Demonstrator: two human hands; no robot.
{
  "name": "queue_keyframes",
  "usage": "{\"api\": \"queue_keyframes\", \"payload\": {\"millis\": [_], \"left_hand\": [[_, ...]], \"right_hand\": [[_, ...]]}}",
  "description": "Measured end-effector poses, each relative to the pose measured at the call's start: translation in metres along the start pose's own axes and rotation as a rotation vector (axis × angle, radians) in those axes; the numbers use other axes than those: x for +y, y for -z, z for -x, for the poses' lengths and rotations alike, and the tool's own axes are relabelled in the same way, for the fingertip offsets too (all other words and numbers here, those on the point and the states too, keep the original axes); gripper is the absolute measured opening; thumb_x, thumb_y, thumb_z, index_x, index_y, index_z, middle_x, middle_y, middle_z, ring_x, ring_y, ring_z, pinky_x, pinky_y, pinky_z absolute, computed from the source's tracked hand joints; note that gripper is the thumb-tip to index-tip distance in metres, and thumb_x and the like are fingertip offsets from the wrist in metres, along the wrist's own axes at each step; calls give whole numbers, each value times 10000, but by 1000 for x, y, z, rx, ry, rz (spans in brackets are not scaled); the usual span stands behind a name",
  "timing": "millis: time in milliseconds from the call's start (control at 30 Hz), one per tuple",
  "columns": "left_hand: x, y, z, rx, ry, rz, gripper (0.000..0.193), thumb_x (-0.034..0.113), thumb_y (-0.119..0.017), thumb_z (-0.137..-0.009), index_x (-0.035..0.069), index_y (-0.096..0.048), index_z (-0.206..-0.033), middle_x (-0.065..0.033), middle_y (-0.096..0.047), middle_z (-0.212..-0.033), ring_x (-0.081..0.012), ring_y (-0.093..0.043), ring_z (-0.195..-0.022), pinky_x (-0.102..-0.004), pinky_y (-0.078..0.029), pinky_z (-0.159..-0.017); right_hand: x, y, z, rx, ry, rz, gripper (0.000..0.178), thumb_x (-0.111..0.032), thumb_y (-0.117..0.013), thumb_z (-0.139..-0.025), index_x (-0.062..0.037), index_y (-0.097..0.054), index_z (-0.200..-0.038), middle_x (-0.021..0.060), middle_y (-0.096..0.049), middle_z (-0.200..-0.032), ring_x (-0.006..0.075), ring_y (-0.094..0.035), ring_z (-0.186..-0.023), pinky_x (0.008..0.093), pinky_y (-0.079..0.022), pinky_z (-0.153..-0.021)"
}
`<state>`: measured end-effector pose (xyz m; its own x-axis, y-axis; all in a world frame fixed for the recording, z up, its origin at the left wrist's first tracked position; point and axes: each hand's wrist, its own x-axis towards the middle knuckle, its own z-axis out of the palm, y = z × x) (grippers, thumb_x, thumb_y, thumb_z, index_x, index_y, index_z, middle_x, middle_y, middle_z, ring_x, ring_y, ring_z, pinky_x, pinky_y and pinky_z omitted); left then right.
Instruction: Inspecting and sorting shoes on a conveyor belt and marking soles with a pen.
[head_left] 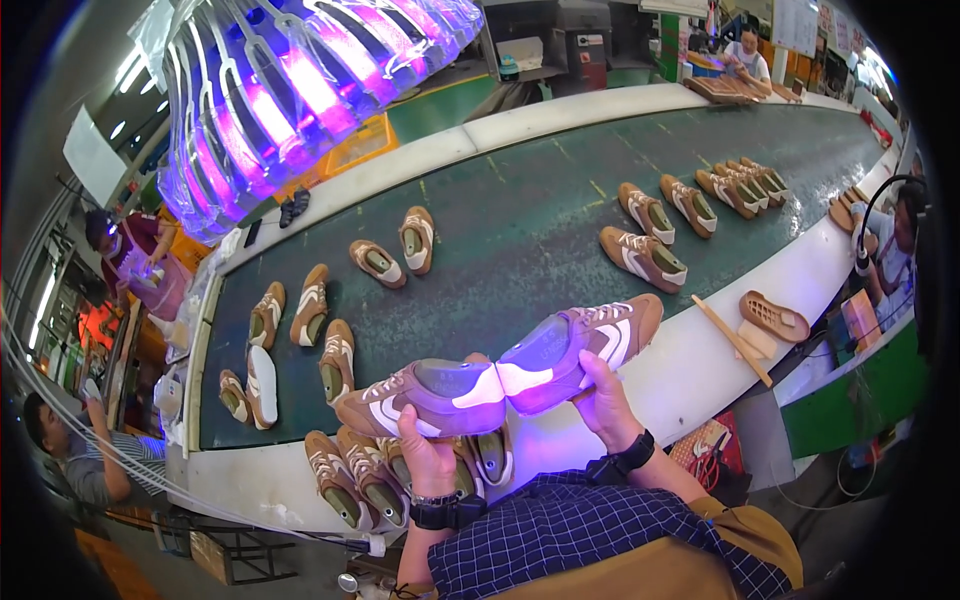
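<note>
A brown sneaker with white stripes (425, 398) is gripped in my left hand (428, 462), thumb against its side and toe pointing left. Its mate, another brown sneaker (585, 350), is held by my right hand (610, 408), with the toe pointing up and right. The white heels meet, or nearly so, in the middle, lit purple by the lamp. Both shoes are off the table, with their openings and greyish insoles showing. Most of my fingers are hidden beneath the shoes. Close to my left hand, several brown sneakers (345, 480) stand on the white ledge.
A glowing purple lamp in a clear ribbed cover (290, 95) hangs at upper left. More sneakers stand on the green conveyor belt (500, 250). A shoe sole (775, 316) and a wooden stick (732, 340) lie on the right ledge (690, 370). Other people work around the line.
</note>
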<state>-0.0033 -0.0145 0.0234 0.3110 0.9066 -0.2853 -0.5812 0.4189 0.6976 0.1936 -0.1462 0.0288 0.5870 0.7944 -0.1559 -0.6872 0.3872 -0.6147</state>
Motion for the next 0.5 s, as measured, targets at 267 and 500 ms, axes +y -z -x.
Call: {"api": "queue_keyframes", "payload": {"millis": [267,500], "left_hand": [[-18,1,-2,-100,106,50,495,330,-574,-863,87,-452,-1277,-70,-544,-1240,-222,-520,-1151,-402,-408,-1010],[-50,-3,12,-376,612,-83,404,239,-628,-853,87,-500,-1204,-18,-576,-1137,-161,-568,-1019,-341,-473,-892]], "right_hand": [[-8,31,0,44,-92,-15,527,-307,-614,-850,-55,-441,-1279,80,-563,-1184,228,-562,-1079,420,-449,-954],[-20,110,18,70,-112,-12,552,-388,-546,-845,-6,-502,-1240,129,-598,-1158,251,-584,-1039,373,-444,-947]]}}
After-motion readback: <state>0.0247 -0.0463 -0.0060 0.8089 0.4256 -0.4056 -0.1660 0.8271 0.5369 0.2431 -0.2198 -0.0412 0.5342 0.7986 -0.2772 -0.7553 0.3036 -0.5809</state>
